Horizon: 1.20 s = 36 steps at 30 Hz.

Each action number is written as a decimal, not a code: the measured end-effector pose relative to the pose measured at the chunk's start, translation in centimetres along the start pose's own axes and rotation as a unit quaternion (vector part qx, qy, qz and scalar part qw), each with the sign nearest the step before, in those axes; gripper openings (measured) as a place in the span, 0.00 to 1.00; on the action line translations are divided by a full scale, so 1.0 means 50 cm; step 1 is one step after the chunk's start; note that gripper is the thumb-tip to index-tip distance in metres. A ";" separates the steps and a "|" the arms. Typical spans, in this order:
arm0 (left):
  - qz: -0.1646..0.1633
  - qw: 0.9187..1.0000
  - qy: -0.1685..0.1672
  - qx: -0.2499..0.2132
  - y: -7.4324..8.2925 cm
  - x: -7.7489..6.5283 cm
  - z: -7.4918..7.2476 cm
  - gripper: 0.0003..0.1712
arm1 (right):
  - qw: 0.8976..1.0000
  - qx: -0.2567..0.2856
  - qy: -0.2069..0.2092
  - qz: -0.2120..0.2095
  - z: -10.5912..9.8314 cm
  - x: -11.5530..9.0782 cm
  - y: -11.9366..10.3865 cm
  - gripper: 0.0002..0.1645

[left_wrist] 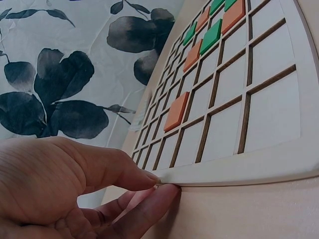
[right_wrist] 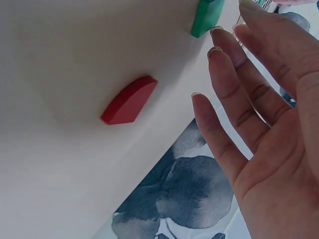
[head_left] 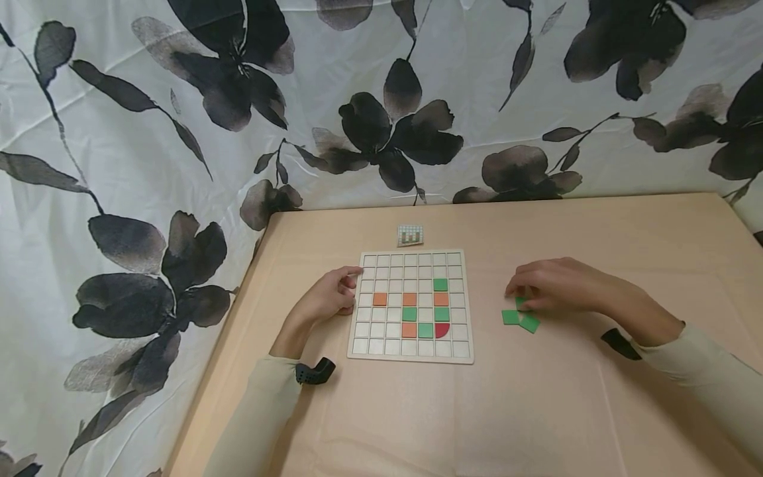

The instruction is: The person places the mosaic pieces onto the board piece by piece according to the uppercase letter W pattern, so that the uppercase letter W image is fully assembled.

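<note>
A white square grid board (head_left: 363, 348) lies on the table. Several green and orange square tiles (head_left: 409, 330) and one red rounded tile (head_left: 442, 330) sit in its cells. At the board's left edge, my left hand (head_left: 326, 295) pinches the rim between thumb and fingers. My right hand (head_left: 557, 285) hovers palm down over a small group of loose green tiles (head_left: 528, 322), partly covering one. Its fingers are loosely extended in the right wrist view, with the fingertips close to a green tile (right_wrist: 205, 20). A loose red quarter-round tile (right_wrist: 130, 102) lies below that palm.
A small card with a grid picture (head_left: 410, 235) lies just behind the board. The light wooden table (head_left: 536, 411) ends at a white cloth with dark flowers (head_left: 393, 132) behind and on the left. A dark wrist device (head_left: 314, 371) sits on the left sleeve.
</note>
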<state>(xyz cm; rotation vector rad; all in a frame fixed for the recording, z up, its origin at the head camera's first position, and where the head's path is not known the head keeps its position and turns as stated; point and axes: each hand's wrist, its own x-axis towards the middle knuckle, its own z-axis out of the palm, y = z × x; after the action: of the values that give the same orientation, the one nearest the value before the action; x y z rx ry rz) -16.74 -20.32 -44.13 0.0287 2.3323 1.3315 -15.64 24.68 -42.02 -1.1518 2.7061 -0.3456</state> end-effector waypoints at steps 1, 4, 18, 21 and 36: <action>0.000 1.000 0.000 0.001 0.000 0.000 0.000 0.38 | 1.000 0.001 0.000 0.001 0.001 -0.004 0.001 0.16; 0.001 1.000 0.001 0.005 -0.001 0.001 0.000 0.39 | 1.000 0.004 0.001 -0.003 0.004 -0.012 0.002 0.15; 0.006 1.000 -0.003 0.000 -0.001 0.000 -0.001 0.39 | 0.999 -0.020 0.029 -0.027 0.022 -0.022 0.016 0.17; 0.005 1.000 -0.003 -0.001 -0.001 0.001 0.000 0.38 | 0.999 -0.026 0.032 -0.028 0.024 -0.022 0.018 0.17; 0.011 1.000 -0.007 0.009 0.002 -0.003 -0.003 0.37 | 0.999 -0.024 0.027 -0.018 0.019 -0.015 0.017 0.16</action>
<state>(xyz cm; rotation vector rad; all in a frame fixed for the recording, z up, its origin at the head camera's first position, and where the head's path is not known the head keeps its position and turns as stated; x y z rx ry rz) -16.68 -20.42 -43.95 0.0698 2.3395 1.3176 -15.48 25.64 -43.09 -1.2215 2.7583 -0.3233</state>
